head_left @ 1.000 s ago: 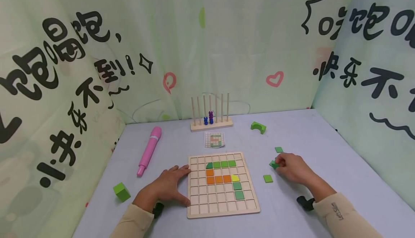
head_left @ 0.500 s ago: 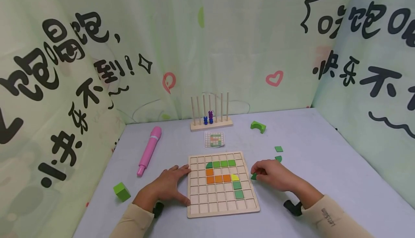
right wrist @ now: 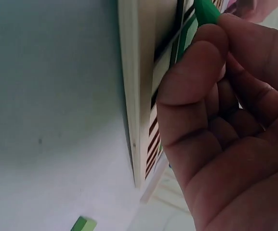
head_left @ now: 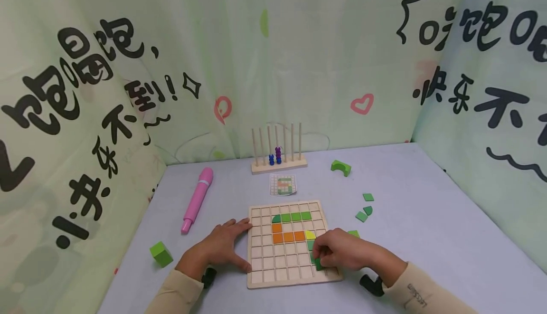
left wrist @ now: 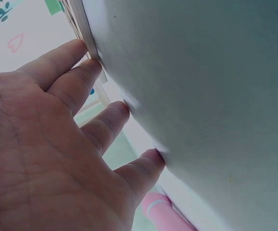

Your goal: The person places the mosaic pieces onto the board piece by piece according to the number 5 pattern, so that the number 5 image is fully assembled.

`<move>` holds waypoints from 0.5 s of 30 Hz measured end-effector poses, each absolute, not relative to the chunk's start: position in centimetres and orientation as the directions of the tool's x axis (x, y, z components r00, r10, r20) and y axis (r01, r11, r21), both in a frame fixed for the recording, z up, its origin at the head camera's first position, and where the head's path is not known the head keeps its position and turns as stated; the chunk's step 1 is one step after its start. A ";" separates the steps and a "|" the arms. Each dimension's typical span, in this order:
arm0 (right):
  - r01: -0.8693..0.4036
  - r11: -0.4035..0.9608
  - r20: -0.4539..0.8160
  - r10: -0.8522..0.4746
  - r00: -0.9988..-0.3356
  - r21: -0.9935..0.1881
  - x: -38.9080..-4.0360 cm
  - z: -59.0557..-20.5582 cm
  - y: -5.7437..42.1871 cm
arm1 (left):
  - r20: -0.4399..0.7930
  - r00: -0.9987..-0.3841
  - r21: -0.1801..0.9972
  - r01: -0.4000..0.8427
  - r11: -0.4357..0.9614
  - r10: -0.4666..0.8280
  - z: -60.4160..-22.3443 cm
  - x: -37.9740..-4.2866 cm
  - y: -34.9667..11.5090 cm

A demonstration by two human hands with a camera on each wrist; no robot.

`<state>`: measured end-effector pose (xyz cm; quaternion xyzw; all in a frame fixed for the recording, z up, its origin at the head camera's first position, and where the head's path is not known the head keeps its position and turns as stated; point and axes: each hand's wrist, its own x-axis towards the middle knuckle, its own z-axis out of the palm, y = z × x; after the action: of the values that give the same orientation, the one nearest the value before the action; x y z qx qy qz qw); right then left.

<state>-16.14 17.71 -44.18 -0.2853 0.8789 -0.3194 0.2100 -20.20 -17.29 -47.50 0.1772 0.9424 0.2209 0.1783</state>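
Observation:
A wooden grid board lies on the table with green, orange and yellow tiles in its cells. My left hand touches the board's left edge, fingers spread; in the left wrist view, the fingertips meet the wooden edge and the tabletop. Over the lower right cells, my right hand pinches a dark green tile between thumb and forefinger. The right wrist view shows this green tile at the fingertips, its full outline hidden. Part of the green column on the board is covered by the right hand.
Several loose green tiles lie right of the board. Behind it are a printed pattern card, a peg stand with beads and a green arch block. A pink tube and green cube lie left.
My right hand has moved left and nearer from the loose tiles, bringing a dark green tile over the board's lower right. My left hand has stayed at the board's edge.

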 end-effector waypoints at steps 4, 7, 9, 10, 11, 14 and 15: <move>-0.374 0.636 -0.197 -0.644 -0.739 -0.675 -15.8 -44.4 17.0 | -0.256 -0.869 0.478 0.266 0.837 0.422 -47.7 -20.2 -17.4; -0.391 0.637 -0.189 -0.649 -0.737 -0.664 -15.6 -44.6 16.7 | -0.257 -0.870 0.472 0.267 0.840 0.421 -47.7 -20.2 -17.3; -0.400 0.638 -0.182 -0.650 -0.738 -0.658 -15.6 -44.7 16.5 | -0.256 -0.869 0.474 0.269 0.839 0.424 -47.7 -20.2 -17.3; -0.406 0.641 -0.178 -0.649 -0.739 -0.651 -15.6 -44.7 16.4 | -0.255 -0.869 0.473 0.271 0.838 0.425 -47.7 -20.2 -17.4; -0.409 0.644 -0.176 -0.648 -0.741 -0.647 -15.5 -44.8 16.4 | -0.254 -0.869 0.474 0.272 0.838 0.426 -47.7 -20.2 -17.4; -0.411 0.649 -0.171 -0.642 -0.747 -0.641 -15.4 -44.9 16.2 | -0.252 -0.868 0.477 0.273 0.836 0.427 -47.7 -20.2 -17.4; -0.412 0.651 -0.170 -0.640 -0.749 -0.637 -15.3 -44.9 16.1 | -0.253 -0.868 0.477 0.272 0.836 0.427 -47.7 -20.2 -17.4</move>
<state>-15.35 16.12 -44.88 -0.2964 0.8877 -0.2943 0.1938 -20.24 -17.36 -47.66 0.1854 0.9415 0.2185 0.1772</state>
